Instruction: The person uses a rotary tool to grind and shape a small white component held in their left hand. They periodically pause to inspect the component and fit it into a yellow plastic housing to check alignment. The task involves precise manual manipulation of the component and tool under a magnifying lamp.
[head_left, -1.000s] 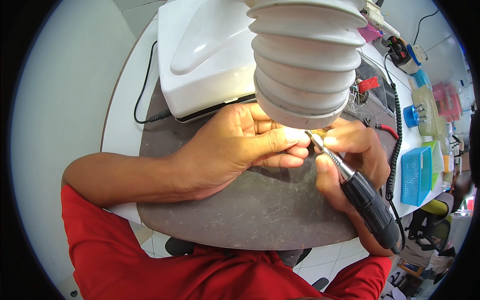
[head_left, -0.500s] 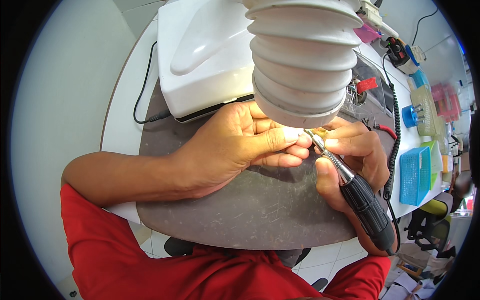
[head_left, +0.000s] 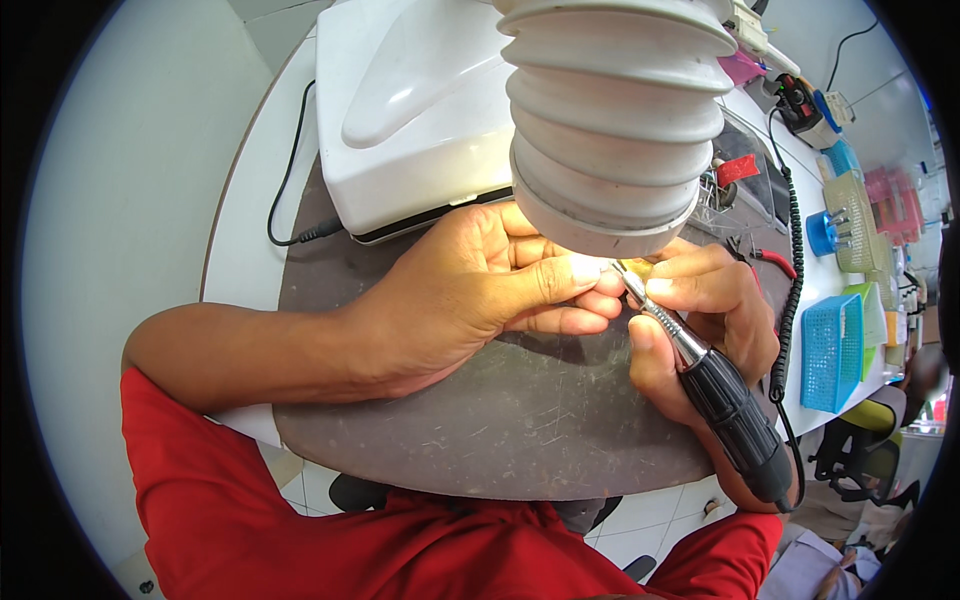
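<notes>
My right hand (head_left: 715, 300) grips a rotary handpiece (head_left: 690, 350), with a black grip and a slim metal nose. Its tip points up and to the left, reaching the fingertips of my left hand (head_left: 500, 275). Those left fingers are pinched together under the white ribbed hose (head_left: 615, 130). Something small and pale seems to be between thumb and forefinger, too tiny to name. The hose mouth hides part of the fingers of both hands. Both hands are above the grey scratched mat (head_left: 520, 430).
Behind my left hand sits a white machine housing (head_left: 415, 120) with a black cable (head_left: 290, 170). A coiled cord (head_left: 793, 250) runs down the right side. Red-handled pliers (head_left: 773, 262), a clear box of small tools (head_left: 740, 190) and a blue basket (head_left: 832, 352) lie to the right.
Both hands hold nearly the same pose, the handpiece tip shifting only slightly. The hose appears a little further right. At the lower right edge, a person's arm has come into view.
</notes>
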